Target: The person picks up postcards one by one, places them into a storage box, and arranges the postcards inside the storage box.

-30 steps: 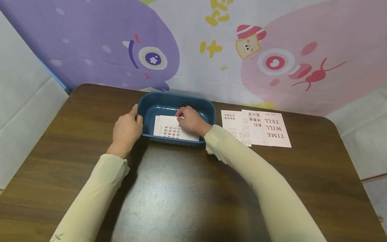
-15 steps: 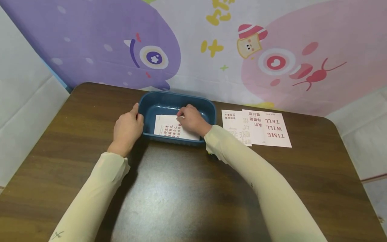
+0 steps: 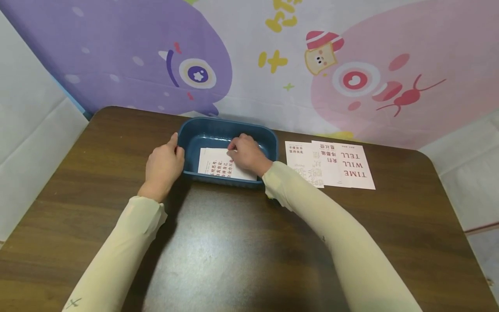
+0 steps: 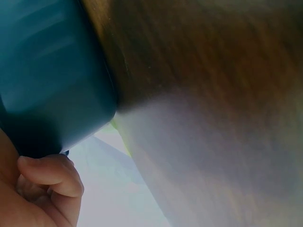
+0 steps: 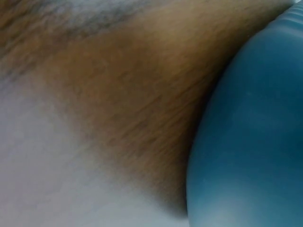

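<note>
- The right hand (image 3: pixel 246 154) lies inside the blue tub (image 3: pixel 269 141), its fingers (image 3: pixel 233 146) curled down onto the white card (image 3: pixel 213 164) with red print on the tub floor; they seem to pinch the card's far edge, though the grip itself is hidden under the hand.
- The card lies flat in the tub, its near edge close to the tub's near wall, with the edge of a second card showing beneath it at the left.
- The left hand (image 3: pixel 163 167) rests against the tub's left end, thumb up at the rim and fingers (image 4: pixel 49 172) curled just beside the outer wall in the left wrist view; whether they press the wall I cannot tell.
- The tub stands on the dark wooden bench (image 3: pixel 234 242), towards its far edge.
- Both forearms wear pale cream sleeves (image 3: pixel 343 242) that reach to the wrists.
- To the right of the tub, apart from it, loose cards (image 3: pixel 331 164) lie overlapping on the bench; the rightmost reads "TIME WILL TELL" upside down.
- Behind the bench hangs a cartoon backdrop (image 3: pixel 273 65) in purple and pink.
- The right wrist view shows only blurred tub wall and bench.
</note>
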A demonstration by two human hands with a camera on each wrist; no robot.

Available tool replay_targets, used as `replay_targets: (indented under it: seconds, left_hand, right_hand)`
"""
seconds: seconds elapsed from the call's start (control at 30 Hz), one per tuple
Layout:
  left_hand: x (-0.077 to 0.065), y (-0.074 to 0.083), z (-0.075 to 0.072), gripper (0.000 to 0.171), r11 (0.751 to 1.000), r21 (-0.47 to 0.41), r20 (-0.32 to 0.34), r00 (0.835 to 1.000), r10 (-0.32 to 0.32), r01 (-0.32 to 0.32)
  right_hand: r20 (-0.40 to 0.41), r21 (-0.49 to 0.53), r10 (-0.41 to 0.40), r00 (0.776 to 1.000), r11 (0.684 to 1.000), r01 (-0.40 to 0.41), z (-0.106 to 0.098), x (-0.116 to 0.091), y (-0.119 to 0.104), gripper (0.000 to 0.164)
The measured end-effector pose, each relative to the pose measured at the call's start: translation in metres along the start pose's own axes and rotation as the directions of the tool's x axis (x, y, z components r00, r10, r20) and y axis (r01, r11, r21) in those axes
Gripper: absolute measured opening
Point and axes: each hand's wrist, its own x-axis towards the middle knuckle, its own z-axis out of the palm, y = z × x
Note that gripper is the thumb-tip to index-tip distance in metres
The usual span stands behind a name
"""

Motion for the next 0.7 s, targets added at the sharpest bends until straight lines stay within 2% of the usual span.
replay_targets:
  seconds: [0.3,0.7]
  left_hand:
    - [0.0009,-0.0003,0.0007,0.049,1.000,-0.001,0.009,1.000,-0.008,0.008]
    - [0.0008,-0.0004,0.0018,0.048,1.000,-0.002,-0.001,1.000,-0.006,0.006]
  right_hand:
    - [-0.006,-0.009,0.014,1.000,1.000,-0.014,-0.0011,-0.0024,-0.0024,0.021]
    - [-0.017,-0.014,-0.013,1.000,1.000,0.013,-0.0020,-0.0024,-0.0015,0.020]
